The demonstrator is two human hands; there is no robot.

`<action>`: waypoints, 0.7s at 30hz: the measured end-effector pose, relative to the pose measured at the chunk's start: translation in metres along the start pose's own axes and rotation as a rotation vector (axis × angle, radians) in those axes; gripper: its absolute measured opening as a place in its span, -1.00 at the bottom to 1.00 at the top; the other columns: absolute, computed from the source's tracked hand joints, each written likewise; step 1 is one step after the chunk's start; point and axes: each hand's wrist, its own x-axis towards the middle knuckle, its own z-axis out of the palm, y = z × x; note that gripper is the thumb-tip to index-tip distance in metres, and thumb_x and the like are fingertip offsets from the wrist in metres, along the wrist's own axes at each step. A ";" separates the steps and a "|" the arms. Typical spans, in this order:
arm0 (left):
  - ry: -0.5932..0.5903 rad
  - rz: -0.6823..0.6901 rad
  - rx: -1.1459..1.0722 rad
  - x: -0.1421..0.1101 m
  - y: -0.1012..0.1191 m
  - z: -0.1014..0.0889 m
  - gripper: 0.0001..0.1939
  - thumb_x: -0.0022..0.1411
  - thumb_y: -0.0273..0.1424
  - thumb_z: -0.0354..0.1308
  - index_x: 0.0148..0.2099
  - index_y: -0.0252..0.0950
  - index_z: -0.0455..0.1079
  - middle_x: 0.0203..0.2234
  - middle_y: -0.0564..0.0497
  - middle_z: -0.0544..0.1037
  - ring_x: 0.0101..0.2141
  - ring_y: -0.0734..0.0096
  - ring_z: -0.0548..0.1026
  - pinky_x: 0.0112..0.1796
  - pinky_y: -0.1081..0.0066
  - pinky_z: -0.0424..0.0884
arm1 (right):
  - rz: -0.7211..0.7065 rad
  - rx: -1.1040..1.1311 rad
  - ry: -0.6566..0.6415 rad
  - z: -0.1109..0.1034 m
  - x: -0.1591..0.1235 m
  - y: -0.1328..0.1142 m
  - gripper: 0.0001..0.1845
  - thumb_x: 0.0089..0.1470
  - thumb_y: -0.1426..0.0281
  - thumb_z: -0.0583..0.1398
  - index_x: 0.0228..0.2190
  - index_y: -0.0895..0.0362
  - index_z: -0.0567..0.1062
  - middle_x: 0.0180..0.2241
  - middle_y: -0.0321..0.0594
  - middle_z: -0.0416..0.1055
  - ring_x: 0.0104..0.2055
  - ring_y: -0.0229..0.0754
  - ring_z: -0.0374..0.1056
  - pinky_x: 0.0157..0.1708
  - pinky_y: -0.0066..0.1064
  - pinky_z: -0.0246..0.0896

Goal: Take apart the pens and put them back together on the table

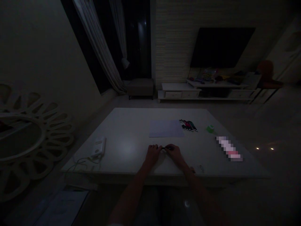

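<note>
- You are pinching a slim dark object, perhaps a pen or its cap, between your left hand and right hand. The fingers of both hands are curled narrow around it, though the dim light hides the exact grip. It is hovering near the table's near edge, around the middle.
- Its thin, smooth shape could be slipping from your fingertips, and the poor light is making a dropped piece hard to find.
- Your forearms are resting close to the near edge of the white table, whose flat, smooth top could let a round object roll away.
- Just far of your hands, a sheet of pale paper is lying flat.
- To its right, a row of slender pens is lying side by side, and a careless reach could be scattering them.
- Farther right, a small green roll is sitting apart, and a blurred pink-and-white item is lying near the right edge.
- On your left, a white plastic box is trailing a thin cable over the near edge, where a sleeve or wrist could be snagging it.
</note>
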 end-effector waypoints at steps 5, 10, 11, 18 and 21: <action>-0.034 -0.006 0.000 0.000 -0.002 0.005 -0.73 0.26 -0.52 -0.03 0.00 -0.23 0.28 -0.22 -0.06 0.41 -0.18 0.30 0.36 -0.14 0.27 0.22 | 0.050 0.045 -0.001 -0.007 0.001 -0.001 -0.69 -0.20 0.19 0.27 -0.45 0.17 0.52 -0.46 -0.14 0.52 -0.42 -0.14 0.42 -0.43 -0.39 0.29; -0.038 -0.021 -0.007 -0.001 -0.002 0.002 -0.69 0.23 -0.55 -0.02 0.02 -0.25 0.27 -0.19 -0.08 0.40 -0.16 0.26 0.35 -0.13 0.26 0.20 | 0.076 0.046 -0.015 -0.015 0.003 0.005 -0.69 -0.22 0.18 0.28 -0.46 0.16 0.52 -0.52 -0.16 0.50 -0.51 -0.19 0.38 -0.56 -0.44 0.21; -0.039 -0.028 -0.007 -0.001 -0.002 0.001 -0.67 0.23 -0.56 -0.03 0.03 -0.25 0.26 -0.18 -0.08 0.40 -0.16 0.25 0.35 -0.13 0.25 0.20 | 0.086 0.042 -0.013 -0.020 0.003 0.008 -0.67 -0.23 0.17 0.28 -0.46 0.17 0.51 -0.53 -0.17 0.49 -0.53 -0.19 0.37 -0.58 -0.44 0.20; -0.077 -0.087 -0.052 0.001 -0.001 -0.003 -0.68 0.24 -0.58 -0.07 0.03 -0.26 0.26 -0.17 -0.09 0.39 -0.15 0.26 0.34 -0.13 0.26 0.18 | 0.141 0.004 0.103 -0.084 0.011 0.035 -0.56 -0.24 0.13 0.29 -0.33 0.17 0.51 -0.39 -0.11 0.53 -0.42 -0.12 0.43 -0.48 -0.38 0.28; -0.086 -0.094 -0.052 0.002 -0.001 -0.002 -0.68 0.24 -0.59 -0.07 0.02 -0.26 0.26 -0.17 -0.09 0.39 -0.14 0.25 0.34 -0.13 0.26 0.18 | 0.067 -0.098 0.105 -0.085 0.026 0.037 -0.64 -0.20 0.16 0.26 -0.37 0.15 0.53 -0.37 -0.12 0.53 -0.35 -0.11 0.43 -0.36 -0.33 0.30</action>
